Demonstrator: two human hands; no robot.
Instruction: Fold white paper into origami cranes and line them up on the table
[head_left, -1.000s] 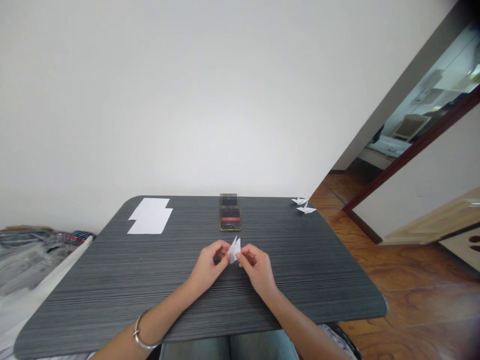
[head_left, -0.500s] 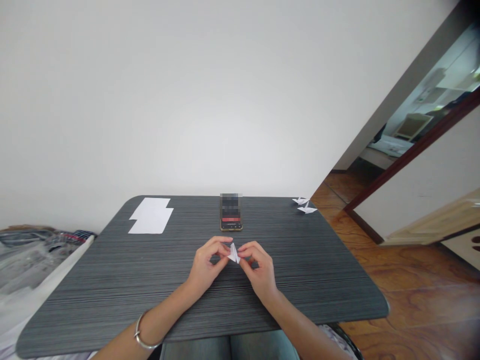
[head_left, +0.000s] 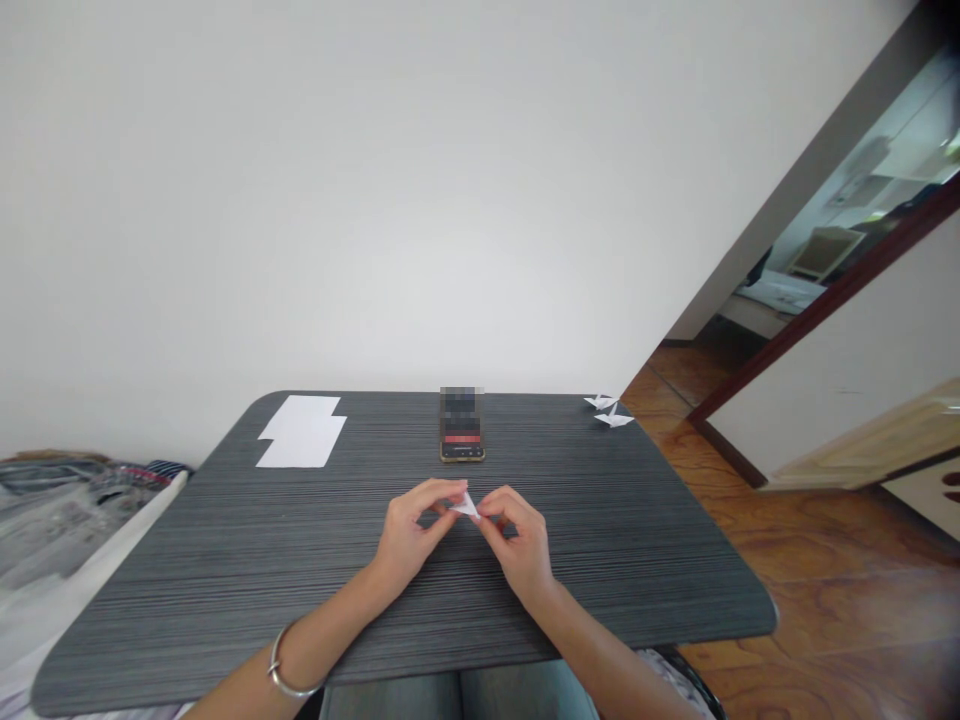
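A small folded piece of white paper (head_left: 466, 506) is pinched between my two hands, above the middle of the dark table. My left hand (head_left: 411, 525) grips its left side with thumb and fingers. On the other side, my right hand (head_left: 520, 535) pinches the lower right corner between thumb and index finger. The piece looks like a small pointed triangle, and fingertips cover part of it. Just beyond my hands lies a phone (head_left: 463, 430) with a partly blurred screen.
Two folded paper cranes (head_left: 614, 419) stand at the table's back right corner. White paper sheets (head_left: 304, 440) overlap at the back left. The grey striped table (head_left: 337, 560) meets a white wall (head_left: 450, 200). Bagged fabric (head_left: 67, 520) lies beyond the left edge.
The folded paper has tilted and now shows a flatter triangular face. My left fingers have closed down over its top left; my right hand has barely moved.
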